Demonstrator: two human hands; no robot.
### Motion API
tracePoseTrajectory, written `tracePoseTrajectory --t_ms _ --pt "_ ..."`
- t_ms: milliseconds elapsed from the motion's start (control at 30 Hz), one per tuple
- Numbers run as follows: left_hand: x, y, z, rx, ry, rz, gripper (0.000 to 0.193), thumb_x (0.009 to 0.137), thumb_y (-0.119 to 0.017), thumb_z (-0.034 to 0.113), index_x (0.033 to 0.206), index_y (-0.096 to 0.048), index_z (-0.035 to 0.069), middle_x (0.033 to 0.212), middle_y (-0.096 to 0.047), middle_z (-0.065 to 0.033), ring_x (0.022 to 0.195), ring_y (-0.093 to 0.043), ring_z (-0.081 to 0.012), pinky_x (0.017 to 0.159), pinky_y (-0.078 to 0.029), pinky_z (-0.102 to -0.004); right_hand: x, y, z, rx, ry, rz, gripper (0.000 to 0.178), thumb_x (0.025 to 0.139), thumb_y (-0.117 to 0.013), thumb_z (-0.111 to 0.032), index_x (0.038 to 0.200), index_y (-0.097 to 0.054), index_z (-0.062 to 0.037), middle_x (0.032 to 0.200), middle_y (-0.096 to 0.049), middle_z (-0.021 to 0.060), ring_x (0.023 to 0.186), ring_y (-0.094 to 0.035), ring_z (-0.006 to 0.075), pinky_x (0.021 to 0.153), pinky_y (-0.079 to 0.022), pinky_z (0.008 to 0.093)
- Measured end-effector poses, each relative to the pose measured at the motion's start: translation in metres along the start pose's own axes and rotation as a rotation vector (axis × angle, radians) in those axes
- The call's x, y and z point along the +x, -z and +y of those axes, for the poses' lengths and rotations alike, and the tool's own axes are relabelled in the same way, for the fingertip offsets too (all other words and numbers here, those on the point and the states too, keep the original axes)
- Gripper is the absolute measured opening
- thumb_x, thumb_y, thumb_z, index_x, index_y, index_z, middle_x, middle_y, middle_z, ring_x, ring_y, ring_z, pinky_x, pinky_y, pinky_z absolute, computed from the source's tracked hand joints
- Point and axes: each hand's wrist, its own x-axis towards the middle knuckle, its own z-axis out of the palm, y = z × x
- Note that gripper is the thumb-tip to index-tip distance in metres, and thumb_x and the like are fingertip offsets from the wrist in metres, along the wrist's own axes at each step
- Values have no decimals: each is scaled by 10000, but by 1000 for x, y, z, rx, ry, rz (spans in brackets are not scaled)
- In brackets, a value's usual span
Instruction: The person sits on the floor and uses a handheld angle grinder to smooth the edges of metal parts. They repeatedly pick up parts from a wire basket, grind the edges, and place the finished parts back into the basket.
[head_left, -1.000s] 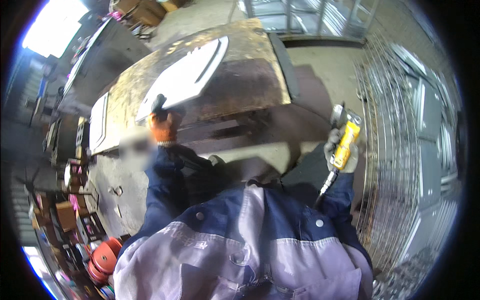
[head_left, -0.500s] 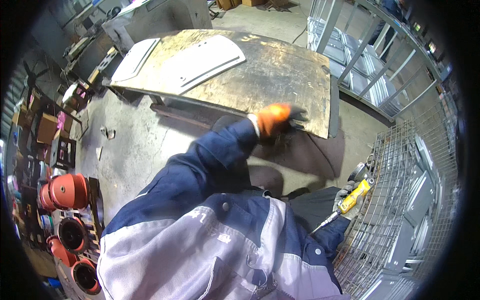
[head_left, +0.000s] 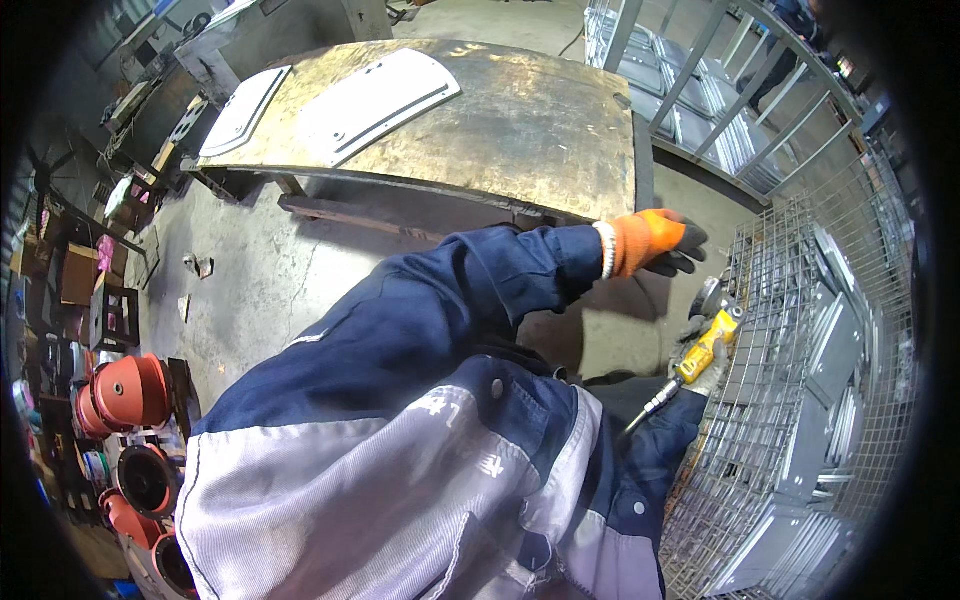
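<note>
My left hand [head_left: 655, 243], in an orange glove with dark fingertips, reaches across to the right, past the table's near right corner. Its fingers are stretched out, somewhat apart, and hold nothing. Lower down on the right, my right hand [head_left: 712, 372] in a grey glove is closed around a yellow air grinder [head_left: 708, 348]. A round head [head_left: 708, 298] shows at the grinder's far end, and a metal hose fitting [head_left: 660, 400] runs from its near end toward my sleeve. Beside the grinder stands a wire mesh cage [head_left: 745, 400] holding grey metal plates [head_left: 825, 355].
A worn wooden table [head_left: 540, 130] carries a large white panel [head_left: 385, 105] and a smaller white panel [head_left: 245, 112]. Behind it, a metal-framed rack [head_left: 690, 90] holds stacked grey panels. Red round housings [head_left: 135, 390] stand at lower left. Another person [head_left: 790, 40] is at far right.
My left hand has swung right, from over the table's near edge to beyond its corner, closer to the grinder. My right hand keeps hold of the grinder. The view has shifted slightly.
</note>
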Motion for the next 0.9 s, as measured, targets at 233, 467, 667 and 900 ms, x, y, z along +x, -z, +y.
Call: tracePoseTrajectory --t_ms 233,467,667,900 --pt "50 -51 -11 289 -124 -170 359 899 -627 320 1170 -614 85 1055 -685 -75 864 -677 -204 717 -542 -332 -5 67 6 -94 39 233 451 788 -723 -228 1160 -541 -48 993 -645 89 906 -632 242 830 -543 420" --pt "91 -84 -40 114 70 -297 494 924 -596 243 1353 -460 38 1300 -550 -126 1125 -576 -229 980 -474 -367 -15 65 19 -85 94 509 248 820 -696 -204 983 -575 -62 771 -609 52 636 -610 199 605 -537 323" --pt "162 -141 -54 191 273 -424 512 976 -476 362 1377 -432 48 1354 -511 -148 1173 -540 -261 965 -448 -368 -13 37 24 58 70 556 201 797 -698 -162 931 -597 -52 749 -632 40 626 -624 174 558 -520 305" --pt "230 -247 -104 202 445 -607 514 968 -485 401 1364 -444 76 1371 -495 -143 1205 -522 -263 1004 -419 -366 -31 32 12 -203 144 526 293 845 -627 -189 1072 -559 -17 839 -634 71 709 -616 164 596 -497 292"
